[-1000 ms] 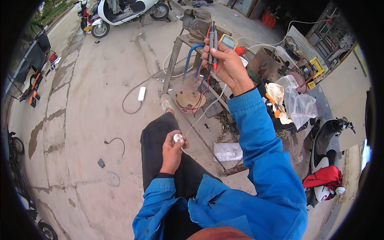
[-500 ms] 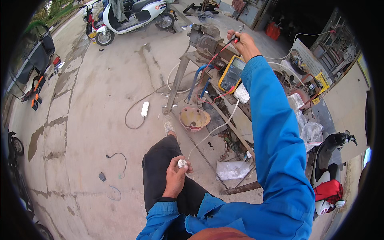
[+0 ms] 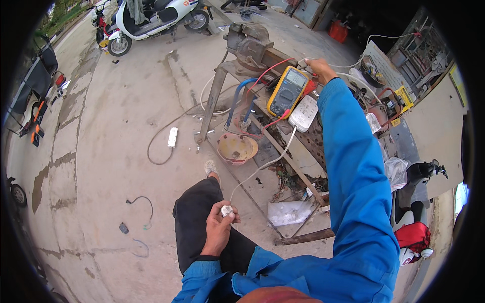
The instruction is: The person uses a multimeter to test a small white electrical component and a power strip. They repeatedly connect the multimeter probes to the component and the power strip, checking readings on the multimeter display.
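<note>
In my left hand (image 3: 218,230), closed over my dark trouser leg, is a white plug (image 3: 227,210). A white cable runs from it up to the white power strip (image 3: 303,114) on the metal workbench. My right hand (image 3: 321,69) is over the bench beside the strip, its fingers closed around multimeter probes that are mostly hidden. Next to it, propped against the strip, stands a yellow multimeter (image 3: 288,92) with a grey face and lit display. A red test lead (image 3: 263,76) loops from the meter up toward my right hand.
A bench vise (image 3: 247,40) sits at the bench's far end. Below it are a blue hacksaw frame (image 3: 237,98) and an upturned helmet (image 3: 235,148). Another white power strip (image 3: 173,137) and cut wires (image 3: 146,209) lie on the concrete. Scooters (image 3: 151,20) stand behind.
My right hand has come down from beside the vise to near the meter and strip. My left hand still holds the plug. The whole view has shifted slightly.
</note>
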Tool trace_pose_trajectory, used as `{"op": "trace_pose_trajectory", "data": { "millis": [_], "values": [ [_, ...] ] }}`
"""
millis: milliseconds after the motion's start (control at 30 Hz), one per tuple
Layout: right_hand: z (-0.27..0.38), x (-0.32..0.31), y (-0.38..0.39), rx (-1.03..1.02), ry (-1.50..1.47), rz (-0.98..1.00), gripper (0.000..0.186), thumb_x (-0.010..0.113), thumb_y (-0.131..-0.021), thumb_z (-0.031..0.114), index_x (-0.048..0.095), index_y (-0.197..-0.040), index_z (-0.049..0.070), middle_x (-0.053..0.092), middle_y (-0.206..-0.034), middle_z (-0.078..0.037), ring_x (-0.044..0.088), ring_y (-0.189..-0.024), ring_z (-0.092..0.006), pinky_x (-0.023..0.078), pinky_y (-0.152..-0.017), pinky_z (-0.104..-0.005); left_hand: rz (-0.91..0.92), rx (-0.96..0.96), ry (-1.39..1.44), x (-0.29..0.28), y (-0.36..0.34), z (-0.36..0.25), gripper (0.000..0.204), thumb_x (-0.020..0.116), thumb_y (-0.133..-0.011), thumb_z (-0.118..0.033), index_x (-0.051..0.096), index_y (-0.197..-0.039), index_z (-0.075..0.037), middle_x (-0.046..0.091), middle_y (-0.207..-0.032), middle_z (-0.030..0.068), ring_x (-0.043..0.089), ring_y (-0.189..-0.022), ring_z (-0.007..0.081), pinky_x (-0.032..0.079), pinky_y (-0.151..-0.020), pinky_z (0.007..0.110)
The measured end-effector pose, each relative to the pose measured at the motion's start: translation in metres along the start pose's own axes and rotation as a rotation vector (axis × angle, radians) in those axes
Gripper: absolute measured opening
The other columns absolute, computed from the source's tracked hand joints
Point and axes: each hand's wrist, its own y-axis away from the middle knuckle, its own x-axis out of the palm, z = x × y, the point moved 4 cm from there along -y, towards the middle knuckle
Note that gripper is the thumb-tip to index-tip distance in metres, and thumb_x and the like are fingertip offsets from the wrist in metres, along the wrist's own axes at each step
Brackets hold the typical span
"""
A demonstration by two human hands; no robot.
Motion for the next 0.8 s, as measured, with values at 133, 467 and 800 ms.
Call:
{"op": "trace_pose_trajectory", "data": {
  "millis": [133, 467, 800],
  "values": [
    [0.005, -0.018, 0.031, -0.085, -0.065, -0.01, 0.069, 0.067, -0.106, 0.042, 0.052, -0.154, -0.005, 0.051, -0.159, -0.022, 0.05, -0.145, -0.0383, 0.046, -0.115, -0.0592, 0.021, 0.006, -0.05, 0.006, 0.002, 0.009, 0.036, 0.067, -0.101, -0.001, 0.056, -0.135, -0.003, 0.068, -0.112, 0.0118, 0.069, -0.095, 0.0222, 0.058, -0.084, 0.036],
    [0.11, -0.046, 0.286, -0.938, -0.64, -0.111, 0.03, 0.069, -0.107, 0.022, 0.074, -0.131, 0.004, 0.078, -0.12, -0.004, 0.069, -0.114, -0.015, 0.052, -0.097, -0.0325, 0.075, 0.029, -0.101, 0.014, 0.008, 0.03, 0.04, 0.063, -0.107, -0.005, 0.05, -0.144, 0.0, 0.066, -0.116, 0.0133, 0.069, -0.1, 0.0229, 0.06, -0.09, 0.04],
    [-0.154, 0.135, 0.546, -0.809, -0.143, 0.337, 0.042, 0.064, -0.106, 0.022, 0.062, -0.141, -0.001, 0.063, -0.143, -0.023, 0.056, -0.137, -0.0417, 0.044, -0.116, -0.0493, 0.107, 0.113, -0.017, 0.005, 0.037, 0.028, 0.042, 0.047, -0.115, -0.018, 0.047, -0.155, -0.004, 0.063, -0.138, 0.0102, 0.064, -0.126, 0.021, 0.054, -0.107, 0.036]
  ]
}}
